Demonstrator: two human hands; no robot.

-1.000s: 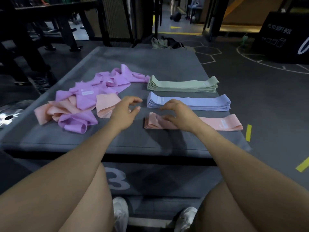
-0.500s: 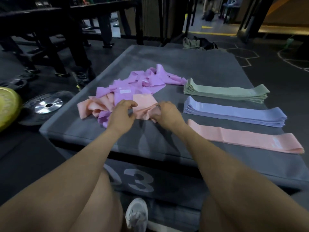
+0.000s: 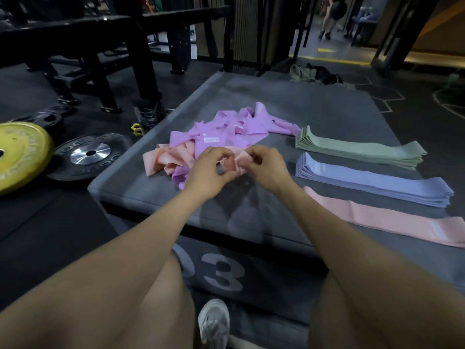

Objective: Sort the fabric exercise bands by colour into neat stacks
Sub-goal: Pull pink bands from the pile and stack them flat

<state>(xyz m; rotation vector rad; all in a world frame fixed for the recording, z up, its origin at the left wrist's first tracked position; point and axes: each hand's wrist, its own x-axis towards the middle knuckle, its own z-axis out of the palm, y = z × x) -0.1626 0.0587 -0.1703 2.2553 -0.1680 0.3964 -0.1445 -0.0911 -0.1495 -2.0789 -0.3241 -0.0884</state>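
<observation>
A loose heap of purple bands [image 3: 226, 131] and peach-pink bands [image 3: 161, 161] lies on the grey padded box [image 3: 314, 109]. My left hand [image 3: 208, 170] and my right hand [image 3: 266, 165] both pinch one pink band [image 3: 236, 162] at the heap's near edge, lifted a little off the box. To the right lie three flat rows: a green stack [image 3: 357, 151], a blue-lilac stack [image 3: 372, 185] and a pink band laid flat [image 3: 392, 220] nearest me.
The box front shows "03" [image 3: 216, 270]. A yellow weight plate [image 3: 17, 157] and a black plate [image 3: 88, 154] lie on the floor at left. Dark rack frames [image 3: 113, 54] stand behind. My white shoe [image 3: 214, 323] is below. A person [image 3: 332, 13] walks at the far back.
Both hands left the flat pink band on the right, moved left to the heap and picked up a pink band from it. My view has swung left.
</observation>
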